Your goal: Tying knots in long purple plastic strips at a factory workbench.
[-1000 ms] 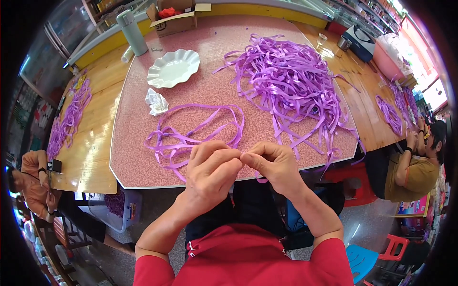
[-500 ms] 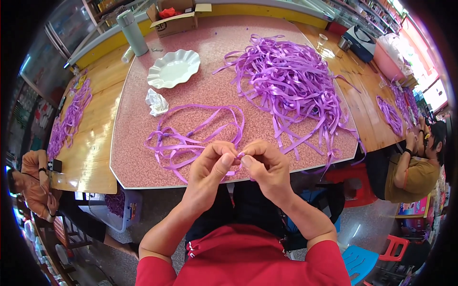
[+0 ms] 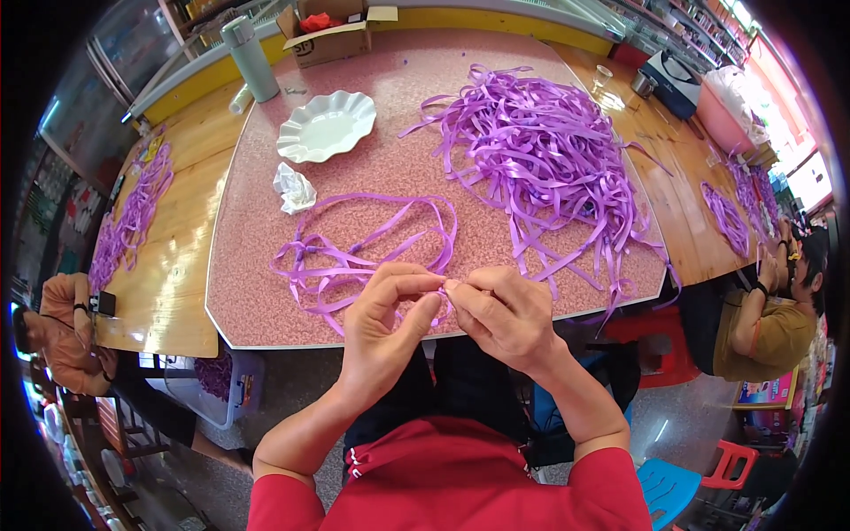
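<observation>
My left hand and my right hand meet fingertip to fingertip just off the near table edge. Both are closed in a pinch on a thin purple ribbon, mostly hidden by the fingers. Just beyond my hands lie loose loops of purple ribbon, with small darker purple pieces on them. Whether the pinched ribbon joins these loops is hidden. Farther right, a large tangled heap of purple ribbons covers that side of the pink table, some strands hanging over the near edge.
Left of the loops are crumpled white paper and a scalloped white dish. A pale green flask and an open cardboard box stand at the back. Co-workers sit left and right, with more ribbons on the wooden tables.
My right hand has turned over somewhat, its fingers folding closer against the left fingertips. The left fingers have straightened a little. The loops and the heap stay where they were.
</observation>
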Motion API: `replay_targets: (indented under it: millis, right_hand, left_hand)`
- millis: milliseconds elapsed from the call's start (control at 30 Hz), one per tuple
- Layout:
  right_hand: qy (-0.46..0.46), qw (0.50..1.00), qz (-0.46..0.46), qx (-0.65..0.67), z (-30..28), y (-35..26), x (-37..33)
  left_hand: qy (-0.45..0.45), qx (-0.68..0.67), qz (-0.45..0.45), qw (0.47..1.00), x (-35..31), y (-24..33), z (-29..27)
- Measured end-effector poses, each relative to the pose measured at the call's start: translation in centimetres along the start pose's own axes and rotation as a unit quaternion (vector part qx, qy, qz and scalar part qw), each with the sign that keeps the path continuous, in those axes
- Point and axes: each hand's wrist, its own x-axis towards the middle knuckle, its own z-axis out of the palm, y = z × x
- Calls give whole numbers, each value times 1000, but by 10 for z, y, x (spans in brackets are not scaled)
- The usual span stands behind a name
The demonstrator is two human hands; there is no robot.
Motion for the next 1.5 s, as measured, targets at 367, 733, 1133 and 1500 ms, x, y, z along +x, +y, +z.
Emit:
replay_targets:
  millis: [367, 733, 1133, 1500]
  right_hand:
    - [-14, 994, 95, 45, -1, -10, 6]
    - [10, 847, 357, 394, 3, -11, 0]
    - [-37, 638, 529, 559, -12, -5, 8]
    - [-39, 639, 538, 549, -13, -8, 6]
  left_hand:
    - [15, 267, 226, 937, 10, -7, 6]
    - [6, 225, 237, 945, 11, -15, 7]
    - [35, 438, 447, 779, 25, -11, -9]
    - [36, 393, 352, 849, 22, -15, 4]
